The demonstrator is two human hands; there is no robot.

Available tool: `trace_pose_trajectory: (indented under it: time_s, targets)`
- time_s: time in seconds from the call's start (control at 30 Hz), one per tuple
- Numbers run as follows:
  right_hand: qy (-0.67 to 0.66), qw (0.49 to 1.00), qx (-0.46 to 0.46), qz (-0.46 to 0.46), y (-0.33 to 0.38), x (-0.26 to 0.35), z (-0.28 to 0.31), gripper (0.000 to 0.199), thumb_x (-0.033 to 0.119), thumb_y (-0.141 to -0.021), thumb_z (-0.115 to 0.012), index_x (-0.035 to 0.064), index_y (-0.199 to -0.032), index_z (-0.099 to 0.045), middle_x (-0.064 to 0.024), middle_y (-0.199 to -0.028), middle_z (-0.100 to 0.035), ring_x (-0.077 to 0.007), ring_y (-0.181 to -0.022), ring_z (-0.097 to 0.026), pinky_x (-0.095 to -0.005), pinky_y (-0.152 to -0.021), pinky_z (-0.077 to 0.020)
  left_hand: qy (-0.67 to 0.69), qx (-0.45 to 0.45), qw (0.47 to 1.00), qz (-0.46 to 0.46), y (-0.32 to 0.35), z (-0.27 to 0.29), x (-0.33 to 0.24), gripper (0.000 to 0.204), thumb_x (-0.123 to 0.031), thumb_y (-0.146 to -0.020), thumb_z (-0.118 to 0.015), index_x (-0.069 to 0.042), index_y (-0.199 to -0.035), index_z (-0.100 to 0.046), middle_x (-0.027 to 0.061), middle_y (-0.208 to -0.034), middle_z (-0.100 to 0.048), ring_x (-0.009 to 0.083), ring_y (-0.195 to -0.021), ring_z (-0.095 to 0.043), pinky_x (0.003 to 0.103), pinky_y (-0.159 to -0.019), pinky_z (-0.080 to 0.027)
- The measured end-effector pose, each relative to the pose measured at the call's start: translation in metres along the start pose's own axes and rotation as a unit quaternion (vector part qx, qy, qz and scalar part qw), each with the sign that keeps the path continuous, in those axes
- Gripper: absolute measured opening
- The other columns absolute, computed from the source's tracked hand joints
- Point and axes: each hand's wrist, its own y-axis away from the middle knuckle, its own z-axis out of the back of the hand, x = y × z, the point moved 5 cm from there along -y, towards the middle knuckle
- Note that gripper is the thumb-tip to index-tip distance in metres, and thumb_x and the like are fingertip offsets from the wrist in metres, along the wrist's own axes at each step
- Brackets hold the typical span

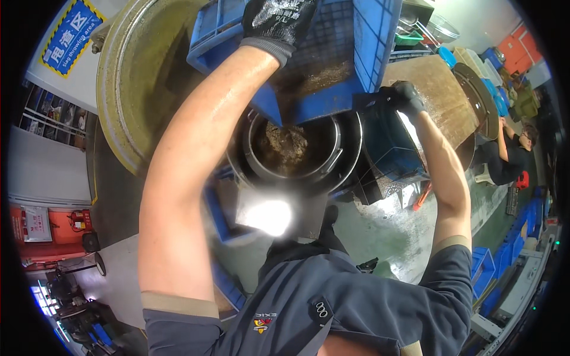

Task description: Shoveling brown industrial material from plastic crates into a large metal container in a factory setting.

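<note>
A blue plastic crate (325, 99) tilts over a round metal tub (252, 155). Wet brown sludge or shavings (286, 145) lie in the tub beneath the crate's low corner, and brown residue coats the crate's floor. My left hand (278, 22), in a black glove with a grey cuff, is closed on the crate's upper part; its fingertips run past the top edge of the picture. At the crate's right corner, my black-gloved right hand (407, 98) is closed around a dark flat piece (369, 101), whose exact kind I cannot make out.
A large yellowish round vessel (122, 101) stands at left. To the right are a brown-stained drum (439, 89) and a dark container (389, 142). A bright light (267, 217) glares below the tub. Another person (507, 157) sits at far right near blue crates (484, 267).
</note>
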Motion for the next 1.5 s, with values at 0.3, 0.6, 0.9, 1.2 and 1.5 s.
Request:
trace_pose_trajectory:
  time_s: [0.3,0.6,0.9,1.2,1.5]
  targets:
    - [-0.040,0.987,-0.135,-0.079,-0.011,-0.059,-0.085,0.039,0.043,-0.068,-0.077,0.0073,-0.082,-0.073,-0.0143,-0.077,-0.070,-0.0254,-0.068,-0.068,-0.0374,-0.068,-0.0542,0.017,-0.007,1.000,0.006,-0.008,-0.003,-0.018,0.029,-0.026,-0.095,-0.043,-0.006,-0.089,-0.063,0.0142,-0.073,-0.065,0.0286,-0.068,-0.065,0.042,-0.063,-0.049]
    - [0.314,0.933,-0.119,0.128,-0.043,0.155,-0.027,0.022,0.029,-0.087,-0.055,0.0138,-0.089,-0.071,-0.0112,-0.087,-0.067,-0.0306,-0.081,-0.066,-0.0451,-0.073,-0.0512,-0.156,-0.141,0.978,-0.012,0.008,-0.003,-0.007,0.019,-0.021,-0.090,-0.048,-0.007,-0.089,-0.061,0.0109,-0.070,-0.061,0.0244,-0.060,-0.063,0.038,-0.052,-0.049]
    - [0.404,0.895,-0.018,0.190,-0.093,0.122,-0.051,0.023,0.022,-0.089,-0.048,0.0120,-0.097,-0.067,-0.0157,-0.097,-0.068,-0.0334,-0.091,-0.066,-0.0443,-0.076,-0.0524,0.015,-0.082,0.996,-0.020,0.003,0.008,0.002,0.012,-0.011,-0.085,-0.049,-0.006,-0.086,-0.060,0.0096,-0.065,-0.060,0.0227,-0.057,-0.063,0.038,-0.051,-0.050]
    - [0.352,0.890,-0.115,0.268,-0.074,0.171,-0.026,0.024,0.026,-0.086,-0.053,0.0091,-0.098,-0.065,-0.0179,-0.092,-0.068,-0.0366,-0.088,-0.066,-0.0451,-0.075,-0.0518,-0.244,-0.002,0.970,-0.022,0.000,0.012,-0.012,0.010,-0.011,-0.084,-0.051,-0.009,-0.084,-0.062,0.0044,-0.063,-0.061,0.0160,-0.055,-0.063,0.031,-0.046,-0.048]
    - [0.333,0.934,-0.131,-0.007,-0.084,0.161,-0.030,0.037,0.023,-0.077,-0.068,0.0132,-0.113,-0.066,-0.0112,-0.108,-0.068,-0.0263,-0.106,-0.062,-0.0337,-0.089,-0.0475,0.039,-0.116,0.992,0.006,0.005,0.009,0.014,0.012,-0.012,-0.083,-0.052,-0.009,-0.082,-0.064,0.0067,-0.063,-0.062,0.0183,-0.054,-0.063,0.033,-0.047,-0.050]
